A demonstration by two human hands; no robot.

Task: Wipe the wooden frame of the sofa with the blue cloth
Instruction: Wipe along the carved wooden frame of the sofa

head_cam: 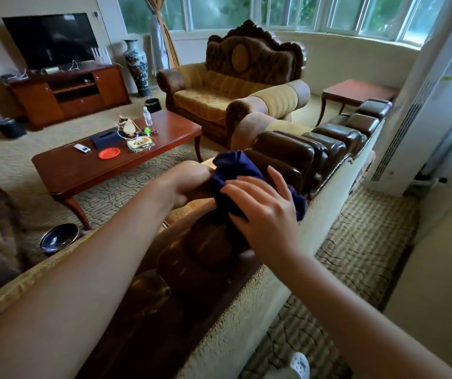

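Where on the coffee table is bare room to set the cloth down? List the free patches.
On the coffee table, the near-left stretch in front of the red lid and remote is bare, and so is the far-right end beyond the water bottle. The middle is crowded around the tissue box.

Single head cam, wide-angle, looking forward and down over the sofa back. Hands close, mid-frame: left hand [189,181], right hand [263,212]. Room beyond the hands.
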